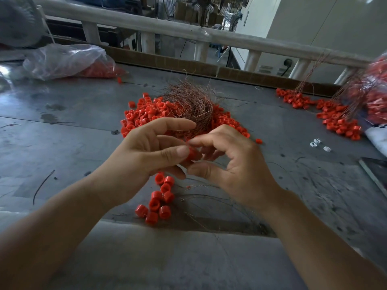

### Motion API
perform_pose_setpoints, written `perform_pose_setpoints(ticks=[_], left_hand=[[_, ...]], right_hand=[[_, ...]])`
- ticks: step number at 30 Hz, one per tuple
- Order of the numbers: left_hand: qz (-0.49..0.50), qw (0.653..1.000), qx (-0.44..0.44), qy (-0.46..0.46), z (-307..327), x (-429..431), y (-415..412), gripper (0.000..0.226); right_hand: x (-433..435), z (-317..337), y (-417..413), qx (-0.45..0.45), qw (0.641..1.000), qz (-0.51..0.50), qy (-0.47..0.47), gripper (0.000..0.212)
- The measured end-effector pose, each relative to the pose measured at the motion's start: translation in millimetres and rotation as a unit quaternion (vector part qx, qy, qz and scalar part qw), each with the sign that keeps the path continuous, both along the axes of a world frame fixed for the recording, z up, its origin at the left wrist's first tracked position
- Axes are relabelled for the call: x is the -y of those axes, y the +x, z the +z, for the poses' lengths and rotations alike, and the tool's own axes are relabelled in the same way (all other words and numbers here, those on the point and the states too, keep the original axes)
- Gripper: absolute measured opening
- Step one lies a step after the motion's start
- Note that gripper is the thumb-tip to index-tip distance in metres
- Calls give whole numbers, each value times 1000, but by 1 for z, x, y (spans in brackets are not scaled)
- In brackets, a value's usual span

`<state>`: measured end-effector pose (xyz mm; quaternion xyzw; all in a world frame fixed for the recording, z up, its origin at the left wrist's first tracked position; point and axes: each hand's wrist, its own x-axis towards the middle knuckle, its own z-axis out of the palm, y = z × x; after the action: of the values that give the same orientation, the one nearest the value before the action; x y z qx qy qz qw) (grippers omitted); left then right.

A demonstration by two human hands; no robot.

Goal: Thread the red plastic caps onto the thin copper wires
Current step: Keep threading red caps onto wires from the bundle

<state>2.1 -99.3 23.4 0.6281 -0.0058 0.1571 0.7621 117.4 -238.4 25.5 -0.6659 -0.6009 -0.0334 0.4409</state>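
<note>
Red plastic, light and hard, was what I had between my fingers: one small round red plastic cap (191, 153) sat pinched between the thumb and fingertips of my left hand (150, 151), raised above the grey metal table (62, 132). My right hand (232, 164) was curled in against it from the other side, forefinger bent down onto the cap's top and thumb tucked beneath. Whether those two were nipping a wire end I could not tell, for any strand there was too fine to show. Just beyond my knuckles lay the tangled bundle of thin copper wires (188, 105), resting on the loose heap of red caps (142, 116). A small cluster of caps (160, 199) lay on the table below my hands, with a few stray wires (209, 197) beside it. I judged the cap would weigh next to nothing and be smooth enough to squirt out of a tight pinch, so the side wall was the place to hold it, leaving the hole free. The wire, I reckoned, would be springy yet easily kinked, best gripped close to its tip so it would not buckle going in. Off to the right lay caps already strung (335, 120), and far left a clear plastic bag (69, 59) holding more.
</note>
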Motion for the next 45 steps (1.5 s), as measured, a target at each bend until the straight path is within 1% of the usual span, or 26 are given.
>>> perform_pose_setpoints(ticks=[1, 4, 7, 9, 14, 19, 26, 27, 29, 31, 32, 35, 37, 40, 41, 42, 44, 45], left_hand=[[1, 1000, 7, -15, 1, -2, 0, 51], [-1, 999, 26, -45, 3, -6, -2, 50], [2, 999, 32, -42, 3, -9, -2, 48], [17, 999, 29, -40, 3, -11, -1, 51], [7, 999, 41, -31, 2, -11, -1, 44], [9, 999, 43, -30, 2, -10, -1, 49], [9, 999, 40, -23, 3, -10, -1, 42], [16, 999, 40, -14, 3, -9, -1, 39], [67, 997, 21, 24, 3, -8, 0, 31], [136, 987, -15, 86, 0, -7, 2, 17], [161, 978, -32, 129, -2, -6, 3, 14], [201, 942, -69, 259, -10, -9, 5, 26], [193, 920, -97, 327, -15, -13, 6, 36], [175, 873, -149, 430, -21, -14, 9, 41], [172, 865, -158, 445, -22, -13, 9, 41], [170, 864, -160, 446, -22, -13, 9, 39], [184, 877, -158, 415, -20, -14, 8, 28], [206, 884, -156, 389, -18, -15, 8, 24]], right_hand=[[1, 1, 1, -5, 1000, -7, -6, 32], [1, 2, 5, 15, 999, -26, -9, 18], [3, 4, 8, 18, 998, -58, -6, 12], [4, 6, 9, 15, 997, -73, -1, 11], [5, 6, 10, 22, 996, -86, 11, 10], [6, 8, 10, 27, 994, -100, 25, 10], [6, 8, 10, 34, 995, -97, 16, 10], [6, 7, 10, 33, 995, -94, 11, 10], [5, 6, 10, 29, 996, -89, -6, 8], [5, 4, 12, 19, 995, -87, -47, 4], [4, 3, 13, 17, 993, -88, -75, 4], [3, -1, 14, 30, 985, -83, -149, 6], [2, -2, 13, 41, 979, -79, -184, 7], [1, -5, 12, 57, 968, -66, -237, 9], [1, -6, 11, 61, 964, -58, -252, 9], [0, -7, 11, 63, 961, -51, -265, 10], [0, -8, 11, 65, 956, -47, -283, 11], [0, -7, 11, 62, 956, -51, -282, 12]])
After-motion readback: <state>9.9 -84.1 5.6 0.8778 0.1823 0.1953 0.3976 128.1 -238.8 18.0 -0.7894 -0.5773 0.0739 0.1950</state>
